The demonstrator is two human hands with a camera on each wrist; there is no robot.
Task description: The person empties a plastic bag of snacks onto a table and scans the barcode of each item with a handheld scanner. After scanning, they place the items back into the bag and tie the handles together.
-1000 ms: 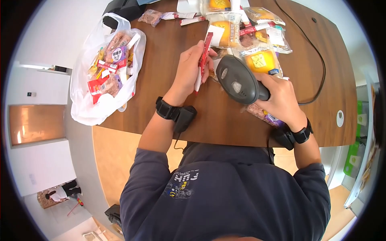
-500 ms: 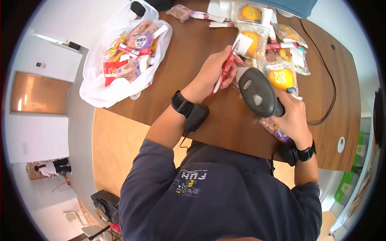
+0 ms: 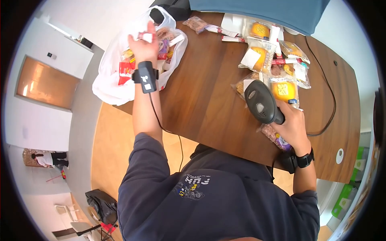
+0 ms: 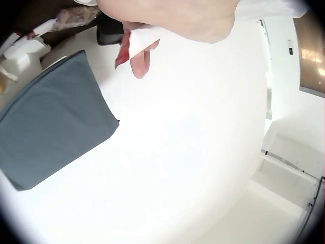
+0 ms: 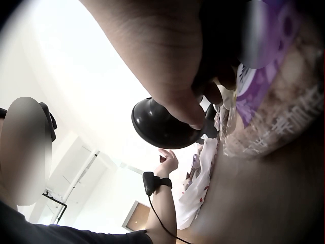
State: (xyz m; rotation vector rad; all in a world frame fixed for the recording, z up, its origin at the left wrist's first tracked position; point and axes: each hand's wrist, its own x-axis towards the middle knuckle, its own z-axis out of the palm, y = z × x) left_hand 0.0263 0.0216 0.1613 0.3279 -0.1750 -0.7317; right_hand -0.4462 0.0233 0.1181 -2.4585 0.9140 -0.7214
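My left hand (image 3: 145,49) is over the white plastic bag (image 3: 107,82) at the left of the table. Its fingers hold a red and white stick packet (image 4: 139,41), part of which is hidden behind the hand in the left wrist view. Inside the bag lie several snack packets, among them a red one (image 3: 126,73). My right hand (image 3: 292,122) grips a dark barcode scanner (image 3: 260,102) by its handle, its head towards the middle of the table. Just below that hand lies a purple-labelled snack pack (image 3: 276,137), also large in the right wrist view (image 5: 274,101).
Several wrapped cakes (image 3: 283,91) and stick packets lie in a heap on the wooden table (image 3: 201,92). A pinkish snack pack (image 3: 196,25) sits at the far side. A black cable (image 3: 331,96) curves along the right. A blue-grey panel (image 3: 261,11) stands at the back.
My left hand has moved left with the stick packet, from beside the scanner to over the bag. The right hand keeps its grip on the scanner. The head view has shifted.
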